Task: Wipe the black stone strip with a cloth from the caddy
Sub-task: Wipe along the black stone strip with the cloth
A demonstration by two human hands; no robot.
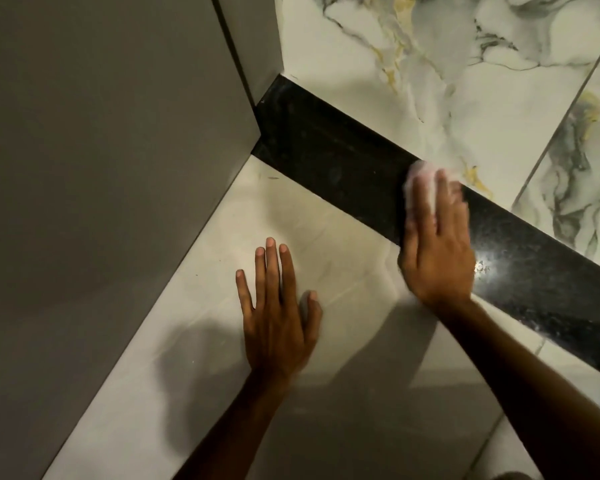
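A black polished stone strip (329, 154) runs diagonally from the upper-left corner down to the right edge, between two tiled floors. My right hand (437, 244) lies flat across the strip's middle, pressing a pale pinkish cloth (417, 174) against it; only the cloth's edge shows past my fingertips, blurred. My left hand (278, 313) rests palm down on the pale floor tile, fingers spread, holding nothing, a little left of the strip. The caddy is not in view.
A plain grey wall or door panel (101, 150) fills the left side and meets the strip at the corner. Marbled white, grey and gold tiles (465, 81) lie beyond the strip. Pale floor tile (222, 237) lies on the near side.
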